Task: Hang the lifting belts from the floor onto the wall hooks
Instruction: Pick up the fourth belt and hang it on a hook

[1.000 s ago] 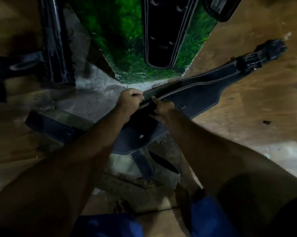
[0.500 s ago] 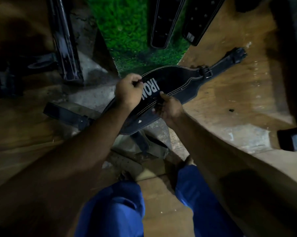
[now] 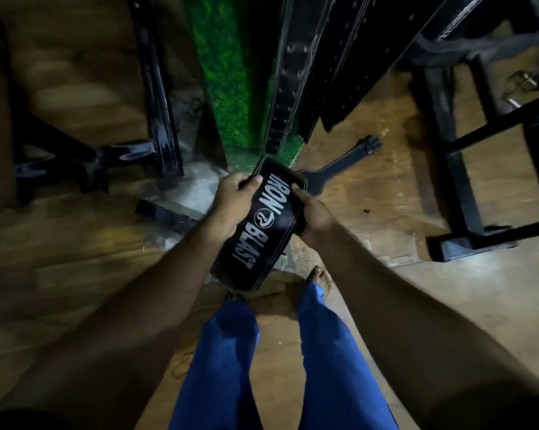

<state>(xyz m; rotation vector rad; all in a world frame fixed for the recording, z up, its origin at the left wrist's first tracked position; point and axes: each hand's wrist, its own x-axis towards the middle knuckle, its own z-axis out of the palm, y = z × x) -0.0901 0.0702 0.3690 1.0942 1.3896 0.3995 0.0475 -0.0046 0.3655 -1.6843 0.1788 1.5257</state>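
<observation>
A black lifting belt (image 3: 262,231) with white "IRON BLAST" lettering is held up in front of me, its wide back panel facing the camera. My left hand (image 3: 235,195) grips its left edge and my right hand (image 3: 314,214) grips its right edge. The belt's narrow strap end (image 3: 352,158) trails down to the right, above the floor. Several black belts (image 3: 296,76) hang down the green wall ahead, just above the held belt. Another dark strap (image 3: 165,212) lies on the floor to the left. The wall hooks are out of view.
A black metal rack frame (image 3: 466,187) stands on the wooden floor at right, and a black machine post with its base (image 3: 159,97) stands at left. My bare feet and blue trousers (image 3: 321,352) are below the belt. The green wall strip (image 3: 224,82) runs up the middle.
Both hands have lifted the belt off the floor and turned its lettered panel up toward me. The view has risen, so the hanging belts now reach down close to the held one.
</observation>
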